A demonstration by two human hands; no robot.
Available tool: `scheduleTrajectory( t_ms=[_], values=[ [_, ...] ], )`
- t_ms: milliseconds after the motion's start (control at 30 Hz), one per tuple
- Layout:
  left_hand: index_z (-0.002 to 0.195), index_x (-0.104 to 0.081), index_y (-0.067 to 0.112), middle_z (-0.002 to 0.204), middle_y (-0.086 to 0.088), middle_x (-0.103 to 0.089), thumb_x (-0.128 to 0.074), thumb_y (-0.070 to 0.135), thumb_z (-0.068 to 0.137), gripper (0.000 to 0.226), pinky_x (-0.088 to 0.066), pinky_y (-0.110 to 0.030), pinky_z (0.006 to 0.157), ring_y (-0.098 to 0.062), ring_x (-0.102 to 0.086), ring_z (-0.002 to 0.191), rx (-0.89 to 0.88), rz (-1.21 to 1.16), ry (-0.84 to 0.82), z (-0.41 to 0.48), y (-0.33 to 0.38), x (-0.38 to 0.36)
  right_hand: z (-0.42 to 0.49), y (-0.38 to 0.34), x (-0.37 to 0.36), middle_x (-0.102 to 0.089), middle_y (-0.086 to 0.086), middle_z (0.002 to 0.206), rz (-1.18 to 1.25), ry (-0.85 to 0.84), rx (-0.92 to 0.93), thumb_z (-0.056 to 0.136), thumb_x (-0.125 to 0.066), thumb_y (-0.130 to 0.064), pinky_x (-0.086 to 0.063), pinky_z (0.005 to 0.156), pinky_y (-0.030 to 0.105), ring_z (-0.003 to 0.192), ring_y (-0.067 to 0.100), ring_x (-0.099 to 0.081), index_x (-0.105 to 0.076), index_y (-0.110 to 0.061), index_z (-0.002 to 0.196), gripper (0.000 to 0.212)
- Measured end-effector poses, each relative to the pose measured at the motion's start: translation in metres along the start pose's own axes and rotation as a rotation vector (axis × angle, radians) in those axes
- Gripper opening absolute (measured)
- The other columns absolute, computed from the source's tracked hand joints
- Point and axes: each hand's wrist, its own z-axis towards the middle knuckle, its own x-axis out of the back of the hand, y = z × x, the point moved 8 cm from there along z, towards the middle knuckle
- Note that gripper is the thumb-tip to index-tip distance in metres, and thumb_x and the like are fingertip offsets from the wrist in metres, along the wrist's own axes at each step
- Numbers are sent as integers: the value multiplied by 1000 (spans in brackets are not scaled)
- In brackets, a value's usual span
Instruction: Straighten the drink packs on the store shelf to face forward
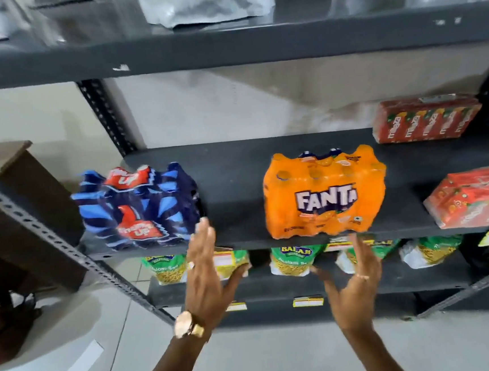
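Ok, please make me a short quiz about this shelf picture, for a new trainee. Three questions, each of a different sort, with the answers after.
1. True or false: the left hand grips the blue Thums Up pack.
2. Multiple choice: the orange Fanta pack stands
A. at the back of the shelf
B. at the front edge, logo toward the camera
C. on the shelf below
3. Fill in: the red juice-carton packs lie on the ____ side of the shelf.

Key
1. False. Both the left hand and the right hand are open and hold nothing.
2. B
3. right
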Motion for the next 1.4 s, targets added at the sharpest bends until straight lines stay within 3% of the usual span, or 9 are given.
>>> scheduleTrajectory(
  t_ms=[133,367,467,600,800,933,1133,1300,1400],
  values=[
    [145,-12,4,153,-20,-13,-68,53,72,104,-13,-34,119,-26,-12,146,219,50,198,-1,-93,87,-30,-85,-102,-48,0,135,195,-357,81,75,-64,-60,-27,106,7,130,-6,-34,-37,-16,140,83],
    [147,4,18,155,-20,-8,-87,33,58,128,-11,-32,116,-27,-9,145,407,2,80,13,-181,107,-6,-131,-233,-34,13,154,162,-675,-35,72,-77,-44,-11,121,45,144,32,-24,-15,-9,150,105],
    [144,-9,36,142,-7,-41,-89,21,59,118,-39,-34,102,-23,-45,129,556,-214,84,11,-209,114,-4,-137,-238,-54,7,139,172,-616,-14,73,-77,-39,-29,114,55,131,30,-46,-31,-8,144,90],
    [123,-46,12,119,-7,-63,-88,26,59,78,-46,-29,84,-27,-61,107,638,-91,-89,15,-238,114,-1,-143,-237,-61,3,120,213,-545,-34,84,-71,-19,-39,106,52,118,30,-55,-45,-7,133,57],
    [124,-47,5,113,2,-54,-82,20,68,68,-43,-15,83,-11,-51,102,582,-128,-93,18,-228,115,0,-132,-236,-57,-2,115,211,-563,-108,87,-67,-20,-36,76,-4,107,14,-57,-46,-9,131,50],
    [127,-47,8,119,2,-57,-79,28,70,68,-48,-13,82,-14,-56,104,558,-173,-171,13,-238,113,-1,-131,-233,-63,4,118,170,-616,-71,80,-76,-21,-41,82,11,104,10,-55,-46,-8,130,60],
    [128,-45,11,126,-10,-59,-75,39,71,70,-54,-41,91,-26,-60,111,561,-121,-182,15,-238,109,2,-126,-235,-66,16,120,12,-549,-26,83,-72,-19,-45,84,28,110,31,-62,-45,-4,126,53],
    [131,-42,8,128,-12,-55,-76,24,75,68,-47,-34,90,-30,-55,116,624,-135,-183,3,-209,118,-12,-134,-215,-65,15,120,-26,-587,-49,85,-70,-20,-47,81,28,109,31,-63,-44,-6,122,48],
    [138,-31,14,132,-14,-51,-71,27,82,70,-43,-47,102,-32,-50,121,582,-108,-167,7,-213,122,-13,-141,-225,-53,18,138,12,-657,-57,85,-70,-21,-45,99,38,127,34,-50,-35,-7,137,65]
  ],
)
